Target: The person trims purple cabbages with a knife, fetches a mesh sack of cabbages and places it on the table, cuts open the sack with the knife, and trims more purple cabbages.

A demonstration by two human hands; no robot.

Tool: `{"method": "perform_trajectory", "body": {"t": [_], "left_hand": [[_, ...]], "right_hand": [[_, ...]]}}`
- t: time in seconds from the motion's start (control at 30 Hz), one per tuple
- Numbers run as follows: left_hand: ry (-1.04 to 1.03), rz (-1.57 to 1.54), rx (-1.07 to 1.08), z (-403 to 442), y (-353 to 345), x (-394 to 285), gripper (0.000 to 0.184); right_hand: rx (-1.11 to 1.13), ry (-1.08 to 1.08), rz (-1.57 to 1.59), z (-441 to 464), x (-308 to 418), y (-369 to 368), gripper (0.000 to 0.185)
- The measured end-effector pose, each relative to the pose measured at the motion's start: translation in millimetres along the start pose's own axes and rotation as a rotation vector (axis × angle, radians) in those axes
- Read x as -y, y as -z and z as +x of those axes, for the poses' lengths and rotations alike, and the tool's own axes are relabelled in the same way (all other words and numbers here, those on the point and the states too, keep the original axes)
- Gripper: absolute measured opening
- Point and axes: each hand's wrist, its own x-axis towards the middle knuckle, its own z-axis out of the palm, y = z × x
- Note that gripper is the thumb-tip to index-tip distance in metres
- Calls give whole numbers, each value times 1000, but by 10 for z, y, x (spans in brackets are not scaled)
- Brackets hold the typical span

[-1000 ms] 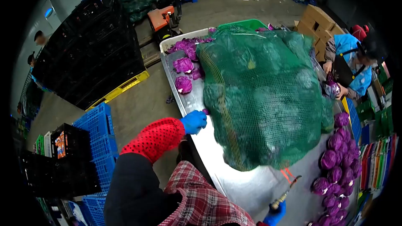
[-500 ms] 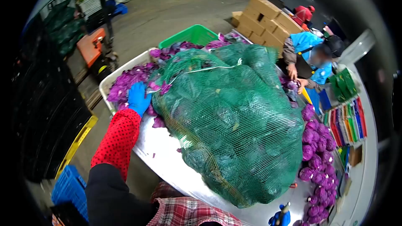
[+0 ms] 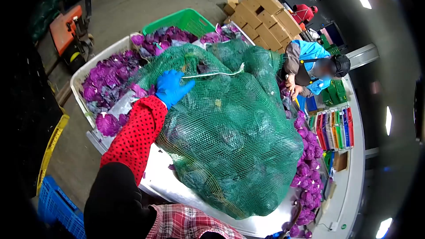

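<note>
The left hand (image 3: 172, 89), in a blue glove, rests with its fingers spread, not closed on anything, on the far left of the green net bag (image 3: 234, 128). The bag sits in the middle of the metal table (image 3: 156, 170). It looks heavy, so a hard push could bump the purple cabbages (image 3: 308, 186) on the right. Little of the right hand (image 3: 277, 235) shows at the near edge; I cannot tell its grip. The curved blade (image 3: 297, 213) beside it could snag the net if it swung left.

On the left, a white tub (image 3: 97, 58) holds purple leaves. Next, a green crate (image 3: 195, 20) has leaves at its near side. Round lumps fill the bag.
</note>
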Motion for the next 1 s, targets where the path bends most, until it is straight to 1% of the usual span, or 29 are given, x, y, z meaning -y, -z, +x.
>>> {"method": "perform_trajectory", "body": {"t": [0.03, 0.07, 0.1, 0.13, 0.17, 0.23, 0.27, 0.3, 0.33, 0.4, 0.43, 0.47, 0.5, 0.53, 0.6, 0.63, 0.67, 0.7, 0.73, 0.77, 0.8, 0.87, 0.9, 0.93, 0.97, 1.0], "left_hand": [[18, 38, -57, -4, -62, -8, 53], [15, 31, -44, -11, -108, 5, 53], [6, 5, -87, -14, -141, 35, 50], [1, -23, -133, -35, -159, 61, 48], [3, -32, -130, -45, -151, 77, 48], [-14, -71, -171, -63, -124, 61, 41], [-10, -79, -177, -75, -133, 64, 41], [-10, -79, -178, -80, -142, 83, 39], [-10, -77, -179, -80, -151, 97, 37], [9, -86, -201, -85, -151, 83, 36], [26, -93, -211, -91, -152, 81, 34], [29, -97, -213, -86, -144, 89, 34], [20, -88, -199, -80, -130, 92, 28], [13, -82, -184, -79, -121, 91, 23], [23, -101, -200, -73, -108, 98, 21], [21, -118, -213, -83, -109, 79, 20], [11, -126, -193, -90, -105, 70, 20], [-8, -135, -222, -87, -92, 82, 20], [-23, -145, -253, -87, -108, 102, 19], [-50, -162, -279, -84, -153, 129, 19], [-55, -170, -274, -96, -164, 112, 19], [-19, -98, -256, -99, -115, 66, 21], [-22, -55, -304, -84, -165, 80, 24], [-41, -54, -299, -84, -196, 90, 24], [-25, -32, -283, -85, -211, 102, 24], [-8, -7, -270, -87, -225, 119, 25]], "right_hand": [[-17, 86, -496, 140, -7, 227, 29], [-29, 167, -984, 265, -50, 443, 30], [-161, 27, -820, 567, 139, -190, 33], [-11, 144, -952, 964, 100, -143, 38], [-69, 131, -864, 1215, 180, -761, 45], [208, 203, -880, 1758, 229, -1294, 44], [310, 193, -840, 2023, 182, -1543, 48], [449, 273, -940, 2258, 180, -1980, 49], [665, 597, -1087, 2666, 23, -2169, 53], [535, 974, -1714, 2831, -33, -2792, 54], [535, 977, -1716, 2975, -68, -2940, 54], [582, 928, -1839, 3157, -139, -3029, 56], [630, 873, -1964, 3278, -210, -3063, 58], [635, 870, -1973, 3338, -270, -3064, 58], [660, 1086, -2221, 3355, -370, -3057, 58], [620, 1133, -2328, 3270, -403, -2995, 59], [662, 1074, -2334, 3159, -327, -2869, 59], [702, 1016, -2337, 3005, -179, -2731, 59], [772, 935, -2364, 2702, 83, -2617, 67], [750, 848, -2399, 2534, 230, -2399, 71], [671, 801, -2478, 2304, 421, -2344, 69], [618, 972, -2411, 2137, 720, -2164, 63], [563, 974, -2357, 2089, 777, -2257, 61], [508, 974, -2301, 2100, 793, -2390, 58], [455, 1049, -2268, 2213, 690, -2478, 58], [463, 1157, -2196, 2402, 528, -2539, 58]]}}
